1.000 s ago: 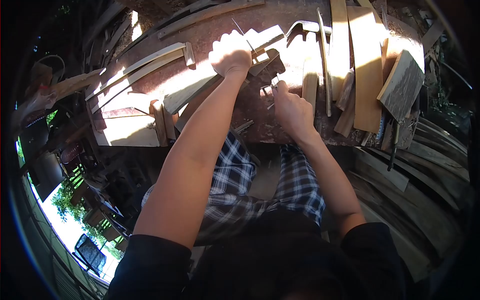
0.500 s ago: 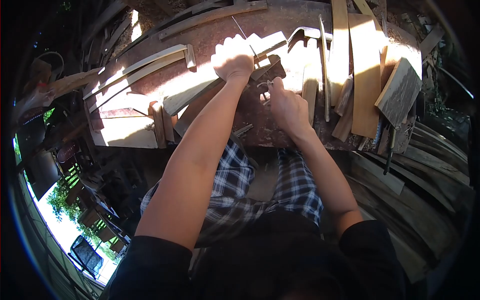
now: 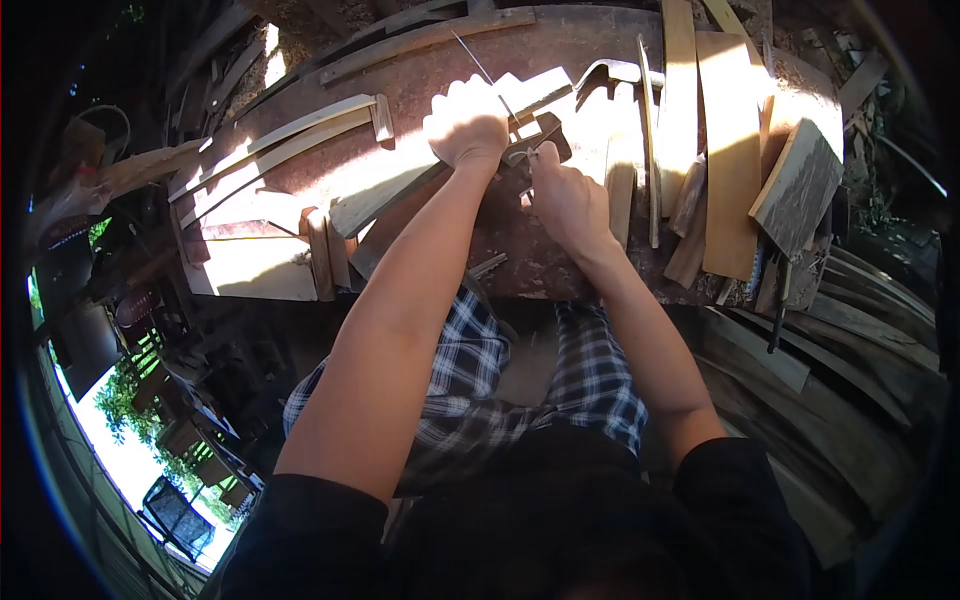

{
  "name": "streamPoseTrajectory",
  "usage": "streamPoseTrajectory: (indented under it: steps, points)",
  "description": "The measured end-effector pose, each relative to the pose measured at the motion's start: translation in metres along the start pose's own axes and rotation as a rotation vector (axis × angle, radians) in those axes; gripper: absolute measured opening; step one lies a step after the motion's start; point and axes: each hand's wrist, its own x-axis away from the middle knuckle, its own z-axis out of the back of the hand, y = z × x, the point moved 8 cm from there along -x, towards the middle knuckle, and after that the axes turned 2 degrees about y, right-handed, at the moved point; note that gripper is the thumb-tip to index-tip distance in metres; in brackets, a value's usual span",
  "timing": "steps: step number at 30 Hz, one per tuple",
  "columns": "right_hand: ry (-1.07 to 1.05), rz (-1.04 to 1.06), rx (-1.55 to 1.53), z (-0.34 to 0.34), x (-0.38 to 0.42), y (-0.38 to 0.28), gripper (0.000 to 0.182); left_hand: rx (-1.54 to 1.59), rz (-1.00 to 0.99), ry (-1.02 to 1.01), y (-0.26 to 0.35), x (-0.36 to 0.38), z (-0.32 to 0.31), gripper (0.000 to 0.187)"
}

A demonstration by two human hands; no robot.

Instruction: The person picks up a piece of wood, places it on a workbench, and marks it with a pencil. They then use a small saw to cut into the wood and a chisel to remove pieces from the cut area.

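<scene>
My left hand (image 3: 467, 122) is closed over a long wooden strip (image 3: 385, 190) that lies slantwise across the workbench. A thin metal blade (image 3: 473, 57) runs past its fingers toward my right hand (image 3: 568, 198). The right fingers are curled around the near end of this thin saw-like tool, by a pale loop. Between the hands sits a small dark wooden block (image 3: 545, 135) beside the strip's end. Most of the tool's grip is hidden by my right fingers.
A hammer (image 3: 622, 72) rests behind my right hand. Long boards (image 3: 728, 160) and a weathered plank (image 3: 800, 190) lie on the bench's right side. Curved strips (image 3: 280, 140) and a pale block (image 3: 250, 265) are at left. More planks (image 3: 850, 400) are stacked at lower right.
My right hand has moved slightly left and up toward the strip, and the thin blade has shifted up and left with it. My left hand stays nearly in place.
</scene>
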Motion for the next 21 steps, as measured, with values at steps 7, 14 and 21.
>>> streamPoseTrajectory:
  steps: [7, 14, 21]
  points:
    - [-0.103, -0.072, -0.026, 0.004, 0.039, 0.017, 0.021, -0.047, 0.018, -0.01, 0.001, -0.002, -0.003, 0.015]
    - [0.01, 0.062, 0.003, 0.007, 0.001, 0.0, 0.01, -0.063, -0.005, -0.011, 0.002, -0.002, -0.004, 0.016]
    - [-0.133, -0.093, 0.017, -0.003, 0.045, 0.024, 0.021, -0.079, 0.011, -0.011, -0.002, -0.002, -0.014, 0.017]
